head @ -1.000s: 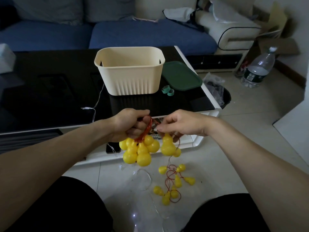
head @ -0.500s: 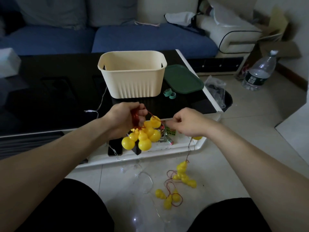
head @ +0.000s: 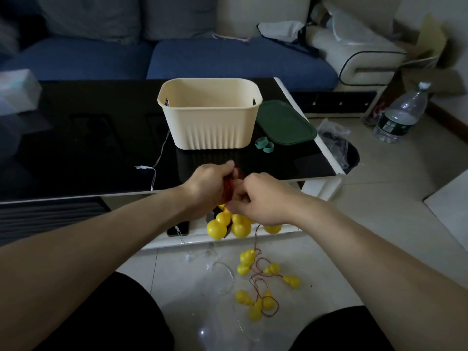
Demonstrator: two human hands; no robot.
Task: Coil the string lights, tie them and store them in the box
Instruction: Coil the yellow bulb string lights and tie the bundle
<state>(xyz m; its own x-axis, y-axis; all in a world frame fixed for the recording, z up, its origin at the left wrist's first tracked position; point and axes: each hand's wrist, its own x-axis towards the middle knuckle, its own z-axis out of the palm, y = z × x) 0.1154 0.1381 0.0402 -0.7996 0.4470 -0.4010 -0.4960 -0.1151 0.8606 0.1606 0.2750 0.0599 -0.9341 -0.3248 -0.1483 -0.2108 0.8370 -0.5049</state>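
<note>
Closest to me, on the tiled floor [head: 379, 224] between my knees, lies the loose end of the string lights [head: 263, 282]: yellow gourd-shaped bulbs strung on thin red wire, scattered in loops, with a clear, faintly lit strand [head: 220, 272] curling just beside them. From there the red wire rises to my hands.

My right hand [head: 263, 198] sits knuckles-up over the bundle, its fingers curled down and pinching the wire, though the fingertips themselves are hidden under the hand. My left hand [head: 210, 183] is touching it from the left, fingers wrapped round a coil of red wire [head: 229, 186] that shows between the two hands. Below them hangs a cluster of yellow bulbs [head: 228, 225], gathered tight and dangling in front of the white edge of the desk.

Beyond the hands is the black glossy top of the desk [head: 88, 148]. A thin white cable [head: 157, 158] trails across it from the box toward the near edge. The cream ribbed box [head: 210, 122] stands upright and open in the middle of the desk, and I cannot see anything inside from this angle. Just to its right lies the dark green lid [head: 286, 125], flat on the desk, with two small green bands [head: 264, 145] in front of it.

Off the desk's right corner, a crumpled clear bag [head: 334, 140] sits over a dark bin, and a plastic water bottle [head: 402, 115] stands on the floor farther right. At the back runs a blue sofa [head: 228, 59].
</note>
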